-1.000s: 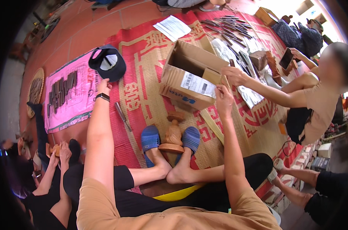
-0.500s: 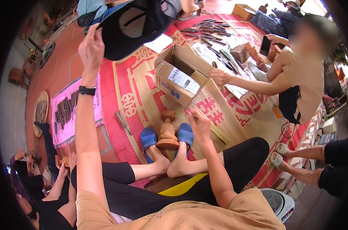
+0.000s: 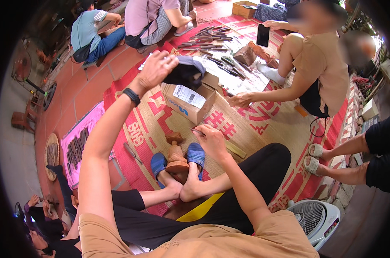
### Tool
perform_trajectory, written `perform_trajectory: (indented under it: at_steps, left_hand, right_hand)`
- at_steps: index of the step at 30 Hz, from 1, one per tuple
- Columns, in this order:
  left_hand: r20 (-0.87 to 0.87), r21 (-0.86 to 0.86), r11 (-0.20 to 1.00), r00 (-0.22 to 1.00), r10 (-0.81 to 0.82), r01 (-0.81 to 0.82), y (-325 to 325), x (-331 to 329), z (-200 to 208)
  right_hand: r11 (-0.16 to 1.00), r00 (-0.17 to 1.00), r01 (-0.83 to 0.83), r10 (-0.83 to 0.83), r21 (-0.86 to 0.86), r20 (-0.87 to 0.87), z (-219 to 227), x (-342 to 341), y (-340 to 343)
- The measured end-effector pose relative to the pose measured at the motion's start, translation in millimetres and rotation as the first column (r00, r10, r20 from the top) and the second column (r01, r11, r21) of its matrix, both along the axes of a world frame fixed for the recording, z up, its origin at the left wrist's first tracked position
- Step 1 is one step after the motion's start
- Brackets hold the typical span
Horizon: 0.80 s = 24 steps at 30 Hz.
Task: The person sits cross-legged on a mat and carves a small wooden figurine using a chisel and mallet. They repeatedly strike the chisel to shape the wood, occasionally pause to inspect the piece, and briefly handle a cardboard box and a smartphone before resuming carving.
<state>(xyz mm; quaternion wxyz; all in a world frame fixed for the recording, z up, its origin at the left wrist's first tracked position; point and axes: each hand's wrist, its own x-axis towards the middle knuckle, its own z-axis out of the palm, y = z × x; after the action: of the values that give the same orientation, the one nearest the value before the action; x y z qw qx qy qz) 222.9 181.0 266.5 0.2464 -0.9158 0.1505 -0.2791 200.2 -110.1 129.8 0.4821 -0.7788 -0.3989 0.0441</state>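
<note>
- Below me, a red-and-tan woven mat (image 3: 289, 124) lies over red floor tiles (image 3: 72, 96); a white fan (image 3: 311, 217) stands low at my right.
- Long dark tools (image 3: 208, 38) lie heaped at the mat's far side, and people sit around it.
- My left hand (image 3: 158, 69) is raised, fingers loosely spread; the dark cap (image 3: 186, 72) is just right of it, over the cardboard box (image 3: 199, 114). I cannot tell whether they touch.
- My right hand (image 3: 211, 139) pinches a small thin object (image 3: 196, 131), nearer me than the box.
- The carved wooden figure (image 3: 176, 152) is between my blue slippers (image 3: 196, 154), left of that hand.
</note>
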Motion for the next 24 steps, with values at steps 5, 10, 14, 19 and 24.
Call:
perform_trajectory:
  at_steps: [5,10,14,19,24]
  left_hand:
    - [0.225,-0.054,0.998,0.974,0.025,-0.013,13.5,9.4,59.4]
    - [0.504,-0.356,0.906,0.769,0.393,-0.229,79.1,-48.8,92.9]
    - [0.532,-0.334,0.834,0.642,0.552,-0.440,100.3,-96.3,95.4]
    - [0.462,-0.267,0.835,0.696,0.549,-0.481,96.8,-147.0,99.4]
    - [0.460,-0.310,0.856,0.722,0.517,-0.415,85.8,-174.0,107.8]
  right_hand:
    - [0.998,1.000,-0.018,0.017,0.067,0.014,-1.4,3.4,-1.0]
    - [0.994,0.953,-0.036,0.002,-0.106,-0.304,10.3,16.6,3.3]
    - [0.962,0.840,-0.261,0.187,-0.076,-0.509,-19.7,66.5,55.1]
    - [0.919,0.906,-0.249,0.110,-0.305,-0.408,-0.5,105.1,135.8]
    - [0.863,0.910,-0.368,0.257,-0.346,-0.326,0.2,84.3,103.2]
